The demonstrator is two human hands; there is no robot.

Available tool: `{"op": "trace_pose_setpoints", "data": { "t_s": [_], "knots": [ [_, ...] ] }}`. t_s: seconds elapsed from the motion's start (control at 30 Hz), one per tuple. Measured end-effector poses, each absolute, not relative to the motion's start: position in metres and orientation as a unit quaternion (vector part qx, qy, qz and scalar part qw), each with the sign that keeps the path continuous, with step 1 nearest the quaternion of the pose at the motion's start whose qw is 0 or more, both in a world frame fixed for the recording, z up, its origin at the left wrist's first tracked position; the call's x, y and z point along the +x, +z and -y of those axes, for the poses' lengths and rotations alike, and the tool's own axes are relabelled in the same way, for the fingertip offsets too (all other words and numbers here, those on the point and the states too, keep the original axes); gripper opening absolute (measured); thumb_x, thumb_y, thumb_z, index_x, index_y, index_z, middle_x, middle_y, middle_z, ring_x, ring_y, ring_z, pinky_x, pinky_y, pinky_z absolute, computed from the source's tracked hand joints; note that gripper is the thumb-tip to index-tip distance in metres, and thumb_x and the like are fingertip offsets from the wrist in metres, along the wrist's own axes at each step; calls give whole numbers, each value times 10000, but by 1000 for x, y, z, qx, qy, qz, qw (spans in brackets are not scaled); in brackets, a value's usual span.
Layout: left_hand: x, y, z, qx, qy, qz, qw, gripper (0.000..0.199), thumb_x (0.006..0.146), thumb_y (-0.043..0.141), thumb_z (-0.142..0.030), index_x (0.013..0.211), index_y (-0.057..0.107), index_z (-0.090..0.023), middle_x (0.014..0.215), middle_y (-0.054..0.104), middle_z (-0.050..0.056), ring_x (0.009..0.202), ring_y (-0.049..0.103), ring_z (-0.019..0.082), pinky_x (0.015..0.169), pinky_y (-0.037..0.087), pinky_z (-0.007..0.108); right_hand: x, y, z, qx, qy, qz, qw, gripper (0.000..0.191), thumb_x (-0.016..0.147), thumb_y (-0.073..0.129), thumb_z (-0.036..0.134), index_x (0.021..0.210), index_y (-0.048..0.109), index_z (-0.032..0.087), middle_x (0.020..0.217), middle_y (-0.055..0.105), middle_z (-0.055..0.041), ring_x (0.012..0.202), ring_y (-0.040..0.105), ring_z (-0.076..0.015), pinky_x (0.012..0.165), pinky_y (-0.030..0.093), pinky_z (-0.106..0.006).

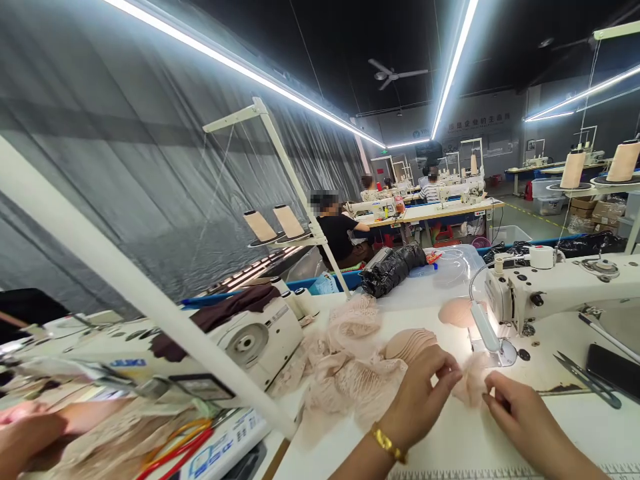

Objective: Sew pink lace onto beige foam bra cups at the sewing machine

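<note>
My left hand (427, 390), with a gold bracelet on its wrist, is closed in a pinch at the left side of a small sheer beige fabric piece (470, 381). My right hand (523, 413) pinches the same piece from the right; it is blurred between the fingertips. Just behind it stand the lit needle area and presser foot of a white sewing machine (565, 293). Left of my left hand lies a heap of beige lace fabric (345, 373) with a pleated bra cup (410, 344). Another smooth beige piece (457, 311) rests behind the needle area.
Thread snips (590, 381) and a black phone (615, 367) lie on the right. A ruler strip (520, 472) runs along the front edge. Leftward, a white stand pole (150, 293) crosses before a second machine (245, 343), where a co-worker's hand (30, 423) rests near fabric.
</note>
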State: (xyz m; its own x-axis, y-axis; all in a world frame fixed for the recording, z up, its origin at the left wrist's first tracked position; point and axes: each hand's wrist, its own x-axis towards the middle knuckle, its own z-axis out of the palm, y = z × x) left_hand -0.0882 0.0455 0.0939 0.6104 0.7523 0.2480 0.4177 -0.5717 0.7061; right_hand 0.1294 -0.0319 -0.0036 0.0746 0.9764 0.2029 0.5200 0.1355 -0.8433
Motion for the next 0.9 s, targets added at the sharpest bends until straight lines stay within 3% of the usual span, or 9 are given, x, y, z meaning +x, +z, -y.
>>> {"op": "trace_pose_setpoints", "data": {
  "t_s": [0.13,0.23,0.43,0.5,0.57,0.63,0.7,0.8,0.9],
  "knots": [
    [-116,103,-24,928,224,-150,257,301,1070,574,-408,920,784,-252,927,737,77,904,656,221,836,494,334,159,5,31,-590,351,575,446,292,1021,516,489,878,631,262,727,601,38,712,603,-189,676,453,-281],
    [-121,91,-14,937,107,-90,321,358,1064,589,-529,998,822,-265,945,802,83,898,711,231,884,523,337,177,7,37,-580,410,550,439,279,989,543,477,945,709,257,772,665,18,758,655,-206,708,502,-300],
    [-99,71,-29,881,243,-235,331,280,1034,621,-374,1253,729,-236,1288,733,127,1236,653,275,1106,492,413,168,8,40,-571,417,535,462,362,934,665,542,1140,695,246,952,712,-16,928,697,-235,841,551,-337],
    [-84,68,-42,880,223,-258,331,471,954,686,-318,1414,638,-232,1494,630,140,1419,537,310,1229,388,483,162,9,40,-574,398,544,466,335,917,683,493,1150,689,251,902,694,2,895,686,-228,826,543,-328],
    [-69,64,-53,877,172,-272,355,643,865,740,-304,1484,582,-221,1544,593,136,1436,520,323,1237,376,478,159,10,40,-575,380,559,461,278,960,636,494,1099,706,263,833,683,15,831,665,-219,782,523,-317],
    [-56,61,-59,870,136,-290,374,496,866,709,-325,1345,672,-202,1291,733,100,1187,664,283,1047,513,387,162,11,41,-579,334,596,445,273,1014,574,504,1073,724,284,857,733,6,837,687,-224,773,523,-313],
    [-50,59,-59,865,132,-314,368,260,936,609,-360,1093,737,-195,933,739,34,878,671,219,796,515,306,166,10,42,-590,271,630,426,286,1044,537,498,1056,739,297,946,790,-16,894,732,-242,800,543,-323],
    [-54,61,-56,868,133,-340,337,302,991,538,-419,840,684,-203,730,623,-9,724,578,180,647,400,277,169,7,41,-602,198,642,432,298,1056,514,486,1050,745,298,1060,810,-55,984,753,-274,873,554,-362],
    [-63,66,-61,882,103,-344,306,472,991,567,-518,634,567,-207,592,515,-24,602,492,164,565,329,285,161,5,37,-595,201,635,450,352,1068,480,549,969,701,293,875,760,-24,817,719,-237,762,548,-323]
  ]
}}
